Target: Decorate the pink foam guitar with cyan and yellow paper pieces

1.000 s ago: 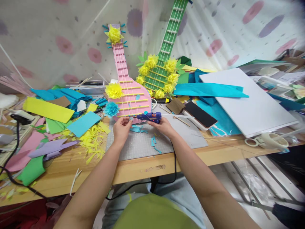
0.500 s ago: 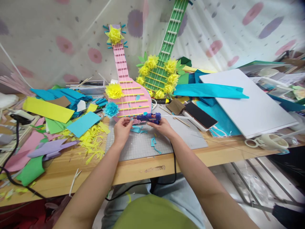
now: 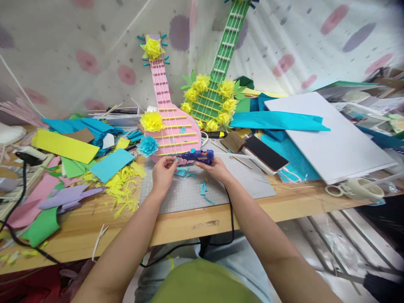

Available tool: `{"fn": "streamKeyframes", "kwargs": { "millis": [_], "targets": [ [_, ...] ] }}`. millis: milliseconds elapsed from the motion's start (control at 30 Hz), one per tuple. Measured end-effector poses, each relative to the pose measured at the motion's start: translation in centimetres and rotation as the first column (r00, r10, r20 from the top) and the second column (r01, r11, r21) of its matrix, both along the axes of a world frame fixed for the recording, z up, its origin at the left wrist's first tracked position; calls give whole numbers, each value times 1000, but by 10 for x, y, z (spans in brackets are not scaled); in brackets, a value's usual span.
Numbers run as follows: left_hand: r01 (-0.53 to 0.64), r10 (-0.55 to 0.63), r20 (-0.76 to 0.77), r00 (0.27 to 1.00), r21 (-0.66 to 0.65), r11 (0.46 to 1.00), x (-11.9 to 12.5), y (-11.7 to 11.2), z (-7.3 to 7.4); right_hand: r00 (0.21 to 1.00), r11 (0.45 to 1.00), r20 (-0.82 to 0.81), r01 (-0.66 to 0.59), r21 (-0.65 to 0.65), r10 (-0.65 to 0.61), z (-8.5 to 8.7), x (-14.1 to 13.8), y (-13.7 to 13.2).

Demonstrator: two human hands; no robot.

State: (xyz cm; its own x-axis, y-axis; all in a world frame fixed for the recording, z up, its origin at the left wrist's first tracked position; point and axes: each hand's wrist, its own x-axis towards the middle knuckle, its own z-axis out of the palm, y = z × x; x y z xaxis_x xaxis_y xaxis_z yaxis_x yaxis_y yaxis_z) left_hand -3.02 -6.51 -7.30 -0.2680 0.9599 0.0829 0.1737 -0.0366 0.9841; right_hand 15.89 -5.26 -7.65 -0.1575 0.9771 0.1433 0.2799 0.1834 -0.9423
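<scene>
My right hand point(image 3: 214, 168) is closed round a blue glue gun point(image 3: 198, 156), its nozzle pointing left. My left hand point(image 3: 163, 173) pinches a small blue paper piece point(image 3: 174, 159) right at the nozzle tip. Both hands hover over a grey cutting mat point(image 3: 189, 189) with blue paper scraps point(image 3: 203, 188) on it. Just behind stands a pink paper guitar point(image 3: 170, 126) with yellow flowers and a blue flower point(image 3: 147, 145). A green paper guitar point(image 3: 217, 84) with yellow flowers leans beside it.
Coloured paper sheets and yellow shreds point(image 3: 123, 185) cover the table's left side. A white board point(image 3: 331, 134) with teal paper, a dark phone point(image 3: 267, 152) and a tape roll point(image 3: 360, 188) lie to the right. The glue gun's black cord point(image 3: 232, 227) hangs over the wooden table edge point(image 3: 189, 223).
Hands and glue gun stay nearly in place; the view has shifted slightly. The left fingers hold the blue piece closer against the nozzle.
</scene>
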Motion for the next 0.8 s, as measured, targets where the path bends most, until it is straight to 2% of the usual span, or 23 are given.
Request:
{"fn": "streamKeyframes", "kwargs": {
  "millis": [133,267,433,533,633,800],
  "targets": [
    [76,-76,-42,996,16,997,-1,1,-7,997,998,-50,56,-27,-57,1,2,2],
    [161,-155,-90,984,58,985,1,-1,-12,966,970,-100,231,-75,-238,7,17,6],
    [138,-144,58,988,91,986,3,-1,-13,916,923,-108,381,-56,-385,9,43,11],
    [98,-115,181,977,102,990,2,1,-13,888,886,-21,457,-79,-460,4,52,15],
    [58,-82,299,951,87,994,1,4,-12,844,845,133,530,-73,-519,-3,56,18],
    [58,-77,418,905,58,997,3,4,-7,806,843,307,538,-20,-507,-8,59,20]
  ]
}}
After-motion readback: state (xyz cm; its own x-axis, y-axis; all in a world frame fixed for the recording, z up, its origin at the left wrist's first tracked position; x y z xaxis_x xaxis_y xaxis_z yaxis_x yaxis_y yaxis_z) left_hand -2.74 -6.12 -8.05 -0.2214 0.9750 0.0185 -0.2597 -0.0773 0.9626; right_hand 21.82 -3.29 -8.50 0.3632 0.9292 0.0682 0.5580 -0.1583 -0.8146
